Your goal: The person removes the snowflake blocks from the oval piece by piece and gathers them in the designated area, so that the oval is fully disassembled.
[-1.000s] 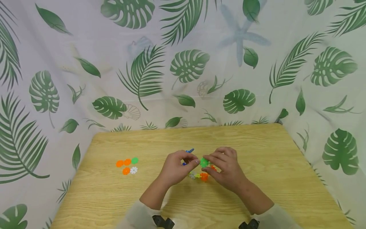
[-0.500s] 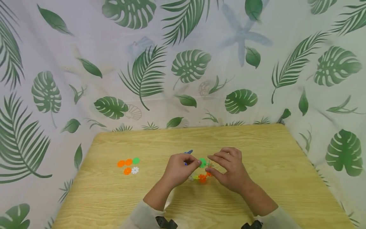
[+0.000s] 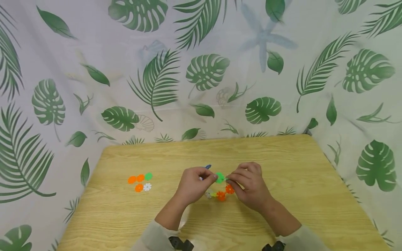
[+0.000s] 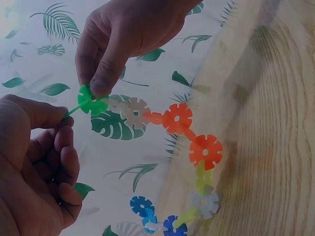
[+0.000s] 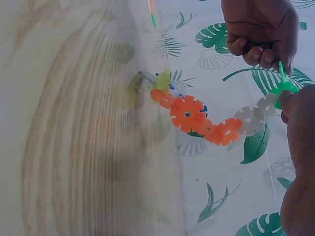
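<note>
My left hand (image 3: pixel 195 184) pinches a green notched disc (image 3: pixel 220 177) between thumb and fingertips; it appears edge-on in the left wrist view. Facing it, my right hand (image 3: pixel 248 186) pinches another green notched disc (image 4: pixel 92 102), the end piece of a linked chain. The two green discs meet at their edges; how deeply their slots engage cannot be seen. From the right hand, the chain hangs in a curve through white discs (image 4: pixel 135 114), orange discs (image 4: pixel 205 151), yellow pieces (image 4: pixel 204 178), a pale disc (image 4: pixel 204 202) and blue discs (image 4: pixel 141 205).
On the left of the wooden table (image 3: pixel 113 216) lie several loose discs: orange discs (image 3: pixel 139 188), a green disc (image 3: pixel 148 176) and a white disc (image 3: pixel 147 187). Behind the table hangs a leaf-patterned cloth (image 3: pixel 176 125).
Half a second ago the right fingers stood more spread around the chain's end; now they are pinched together and closer to the left hand. The loose discs lie as before.
</note>
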A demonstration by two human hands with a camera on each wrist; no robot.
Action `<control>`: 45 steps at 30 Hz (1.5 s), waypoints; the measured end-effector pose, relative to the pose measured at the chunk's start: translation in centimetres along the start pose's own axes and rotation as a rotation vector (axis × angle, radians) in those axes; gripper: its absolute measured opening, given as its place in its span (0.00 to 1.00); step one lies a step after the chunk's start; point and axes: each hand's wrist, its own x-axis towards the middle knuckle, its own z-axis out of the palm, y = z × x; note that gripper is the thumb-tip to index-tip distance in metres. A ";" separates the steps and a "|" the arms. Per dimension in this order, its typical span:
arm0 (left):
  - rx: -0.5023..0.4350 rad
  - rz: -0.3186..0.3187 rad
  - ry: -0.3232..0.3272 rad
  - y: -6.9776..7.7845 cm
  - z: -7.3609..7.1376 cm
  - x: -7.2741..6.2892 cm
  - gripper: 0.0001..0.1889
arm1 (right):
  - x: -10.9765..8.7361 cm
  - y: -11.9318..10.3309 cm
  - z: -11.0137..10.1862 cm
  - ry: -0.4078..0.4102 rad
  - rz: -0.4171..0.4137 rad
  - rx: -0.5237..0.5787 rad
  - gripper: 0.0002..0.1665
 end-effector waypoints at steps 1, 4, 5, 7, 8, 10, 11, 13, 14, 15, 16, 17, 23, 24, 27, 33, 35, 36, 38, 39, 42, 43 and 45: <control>-0.008 -0.003 0.014 -0.1 -0.4 0.0 0.10 | -0.1 0.1 -0.1 0.006 0.005 -0.007 0.16; -0.021 -0.009 0.064 -0.3 -2.0 -0.1 0.09 | -0.5 0.4 -0.6 0.029 0.031 -0.020 0.18; -0.025 -0.010 0.079 -0.5 -2.6 -0.1 0.08 | -0.6 0.6 -0.7 0.037 0.040 -0.024 0.18; -0.019 -0.027 0.099 -0.8 -3.8 -0.2 0.07 | -0.8 0.9 -1.0 0.041 0.049 -0.030 0.19; -0.015 -0.036 0.109 -1.1 -4.4 -0.3 0.07 | -0.9 1.0 -1.1 0.037 0.050 -0.032 0.18; -0.011 -0.070 0.135 -1.5 -5.3 -0.7 0.07 | -1.0 1.2 -1.1 0.030 0.048 -0.039 0.18; -0.008 -0.091 0.149 -1.8 -5.7 -1.0 0.08 | -1.0 1.2 -1.2 0.027 0.046 -0.040 0.17; 0.008 -0.126 0.180 -2.5 -6.6 -1.5 0.09 | -1.0 1.2 -1.2 0.028 0.042 -0.040 0.17; 0.016 -0.143 0.196 -2.8 -7.0 -1.9 0.09 | -1.0 1.2 -1.2 0.032 0.040 -0.039 0.18; 0.026 -0.160 0.214 -3.2 -7.4 -2.2 0.09 | -1.0 1.1 -1.2 0.036 0.039 -0.038 0.18; 0.033 -0.176 0.229 -3.5 -7.9 -2.5 0.10 | -1.0 1.1 -1.3 0.038 0.039 -0.037 0.18; 0.041 -0.189 0.244 -4.0 -8.3 -2.9 0.10 | -1.0 1.1 -1.3 0.041 0.038 -0.037 0.18; 0.054 -0.261 0.308 -6.5 -11.1 -4.7 0.17 | -0.5 1.3 -1.3 0.060 0.009 -0.040 0.18; 0.059 -0.273 0.317 -6.9 -11.5 -5.0 0.18 | -0.4 1.3 -1.2 0.063 0.005 -0.041 0.19; 0.078 -0.311 0.344 -7.8 -12.9 -6.0 0.21 | -0.2 1.3 -1.2 0.059 0.007 -0.043 0.21; 0.115 -0.443 0.392 -9.4 -15.2 -8.3 0.27 | -0.2 1.1 -1.1 0.055 -0.003 -0.053 0.21; 0.141 -0.484 0.407 -9.9 -15.8 -8.9 0.29 | -0.2 1.0 -1.1 0.053 -0.005 -0.059 0.22; 0.155 -0.501 0.415 -10.1 -16.1 -9.2 0.29 | -0.3 1.0 -1.2 0.052 -0.004 -0.059 0.21; 0.176 -0.529 0.425 -10.6 -16.6 -9.8 0.30 | -0.3 1.0 -1.2 0.049 -0.001 -0.055 0.21; 0.184 -0.540 0.430 -10.9 -16.7 -10.1 0.30 | -0.4 1.0 -1.2 0.048 0.000 -0.052 0.20; 0.193 -0.565 0.446 -11.6 -17.2 -11.0 0.29 | -0.5 1.0 -1.3 0.044 0.004 -0.048 0.20; 0.191 -0.573 0.452 -11.8 -17.3 -11.2 0.29 | -0.5 0.9 -1.3 0.043 0.004 -0.049 0.21; 0.196 -0.581 0.464 -12.1 -17.5 -11.5 0.29 | -0.5 0.9 -1.3 0.044 0.002 -0.046 0.20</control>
